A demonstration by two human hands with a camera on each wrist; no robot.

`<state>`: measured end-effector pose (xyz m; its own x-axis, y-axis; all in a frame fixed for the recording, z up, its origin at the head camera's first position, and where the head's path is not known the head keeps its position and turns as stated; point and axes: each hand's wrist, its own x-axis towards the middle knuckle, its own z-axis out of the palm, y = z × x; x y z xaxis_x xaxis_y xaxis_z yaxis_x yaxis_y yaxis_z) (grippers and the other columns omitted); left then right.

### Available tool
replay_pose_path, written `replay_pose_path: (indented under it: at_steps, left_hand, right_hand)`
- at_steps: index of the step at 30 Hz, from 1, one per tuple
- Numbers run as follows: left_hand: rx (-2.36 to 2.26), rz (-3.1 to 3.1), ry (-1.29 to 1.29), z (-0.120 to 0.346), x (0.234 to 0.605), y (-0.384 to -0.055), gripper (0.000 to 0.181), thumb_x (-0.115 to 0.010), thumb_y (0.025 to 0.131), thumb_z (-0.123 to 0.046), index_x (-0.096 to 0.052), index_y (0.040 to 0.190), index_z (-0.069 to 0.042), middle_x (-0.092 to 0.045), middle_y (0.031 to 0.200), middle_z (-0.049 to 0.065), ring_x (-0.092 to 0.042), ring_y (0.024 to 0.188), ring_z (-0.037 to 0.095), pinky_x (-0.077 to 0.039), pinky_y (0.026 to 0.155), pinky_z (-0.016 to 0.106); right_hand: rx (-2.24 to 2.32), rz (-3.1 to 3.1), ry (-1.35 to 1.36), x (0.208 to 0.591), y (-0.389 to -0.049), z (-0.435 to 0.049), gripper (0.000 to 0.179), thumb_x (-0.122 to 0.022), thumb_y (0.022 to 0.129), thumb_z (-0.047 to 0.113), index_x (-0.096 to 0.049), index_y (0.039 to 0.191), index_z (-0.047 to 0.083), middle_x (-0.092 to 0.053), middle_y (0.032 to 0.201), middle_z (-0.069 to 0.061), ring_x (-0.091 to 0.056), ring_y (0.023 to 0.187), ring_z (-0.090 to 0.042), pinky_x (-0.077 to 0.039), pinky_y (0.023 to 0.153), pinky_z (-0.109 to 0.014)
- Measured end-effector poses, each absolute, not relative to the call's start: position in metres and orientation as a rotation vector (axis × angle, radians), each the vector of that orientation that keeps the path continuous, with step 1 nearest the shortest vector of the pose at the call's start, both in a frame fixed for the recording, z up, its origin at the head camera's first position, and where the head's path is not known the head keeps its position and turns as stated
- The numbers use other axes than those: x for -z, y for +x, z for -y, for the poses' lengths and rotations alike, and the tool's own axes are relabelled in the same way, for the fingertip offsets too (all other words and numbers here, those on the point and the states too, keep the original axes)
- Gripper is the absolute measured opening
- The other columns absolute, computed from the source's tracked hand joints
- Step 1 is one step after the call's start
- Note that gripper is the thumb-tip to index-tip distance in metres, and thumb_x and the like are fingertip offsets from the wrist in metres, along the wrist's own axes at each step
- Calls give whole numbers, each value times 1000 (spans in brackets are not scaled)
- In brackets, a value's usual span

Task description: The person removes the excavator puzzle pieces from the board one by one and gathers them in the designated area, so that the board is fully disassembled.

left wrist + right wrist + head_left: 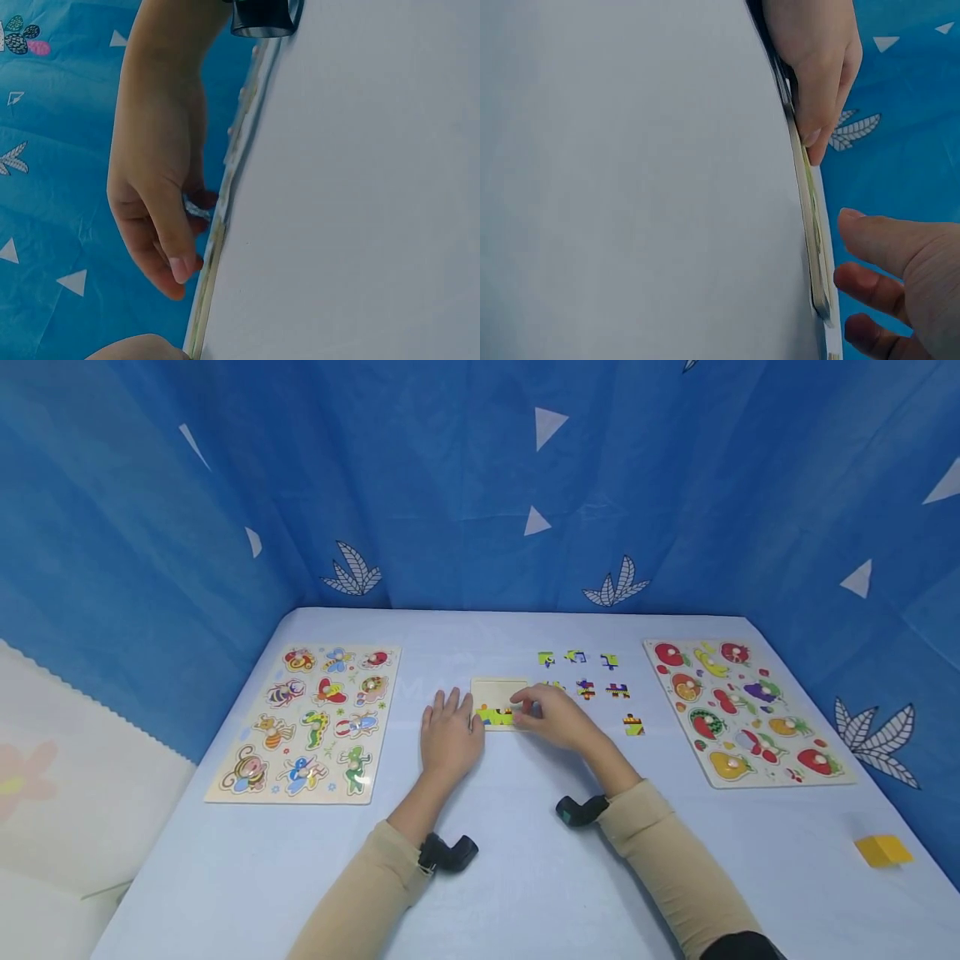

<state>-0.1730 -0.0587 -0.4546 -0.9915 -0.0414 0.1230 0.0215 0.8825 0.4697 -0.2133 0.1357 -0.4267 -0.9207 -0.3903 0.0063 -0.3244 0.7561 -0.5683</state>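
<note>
A small wooden puzzle tray (499,688) lies at the middle of the table, with yellow-green jigsaw pieces (495,717) along its near side. My left hand (452,737) rests flat at the tray's left edge, fingers pointing away from me. Its thumb touches the rim, as the right wrist view also shows my left hand (821,67). Over the tray's right side hovers my right hand (558,718), fingers bent loosely. Seen from the right wrist, the thumb and fingers of my right hand (937,289) are spread apart with nothing between them.
Several loose jigsaw pieces (585,689) lie right of the tray. An insect peg board (382,718) sits at the left, a fruit peg board (780,779) at the right. Near the right table edge stands a yellow block (883,852). A blue curtain (465,485) hangs behind.
</note>
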Motion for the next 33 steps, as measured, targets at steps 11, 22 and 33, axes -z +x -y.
replay_pose_path:
  at_steps: [11,22,33]
  left_hand:
    - [711,2933,9,59,456,-175,52,-45,101,-35,-49,147,-11,-37,159,11,-22,153,33,-15,125,52]
    - [695,2924,13,60,458,-176,51,-46,101,-34,-51,145,-10,-39,158,11,-24,152,34,-17,124,53]
    - [704,2912,22,59,457,-176,49,-47,101,-33,-52,145,-11,-40,158,11,-25,152,34,-17,124,53]
  right_hand:
    - [735,-2906,-624,431,-211,-125,30,-75,89,29,-72,116,16,-64,102,1,-53,99,-17,-47,89,-36]
    - [918,-2821,-585,428,-213,-121,22,-76,87,18,-61,103,18,-63,96,1,-54,90,-18,-47,86,-34]
    - [1123,-2758,-453,427,-211,-136,16,-71,92,23,-61,105,23,-66,92,1,-54,81,-20,-45,70,-32]
